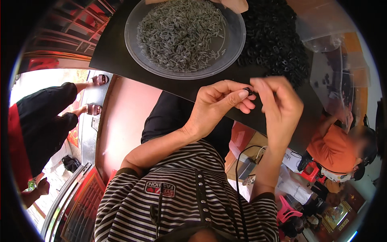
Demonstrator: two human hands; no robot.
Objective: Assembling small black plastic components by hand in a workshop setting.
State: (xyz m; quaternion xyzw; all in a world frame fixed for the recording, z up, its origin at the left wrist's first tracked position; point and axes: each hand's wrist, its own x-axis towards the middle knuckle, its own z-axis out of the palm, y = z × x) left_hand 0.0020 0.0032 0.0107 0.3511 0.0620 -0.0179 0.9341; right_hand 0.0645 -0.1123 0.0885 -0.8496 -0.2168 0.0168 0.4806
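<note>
My left hand (221, 101) is closed, pinching a small black plastic piece (248, 91) between thumb and forefinger above the near edge of the black table. Right beside that piece is my right hand (278, 97), its fingers bent inward and their tips smeared by motion. Whether it holds anything is not visible. Beyond my hands sits a round, clear plastic basin (133, 56) with a heap of small grey coil springs (181, 34) in it. A large pile of small black plastic parts (274, 40), some with holes, lies to the basin's right.
The black table (117, 52) reaches close to my lap. Clear plastic bags (328, 42) lie at its right. On the left stands a person in dark trousers (44, 117); a person in orange (334, 145) sits at the right. A pink chair (287, 209) is at lower right.
</note>
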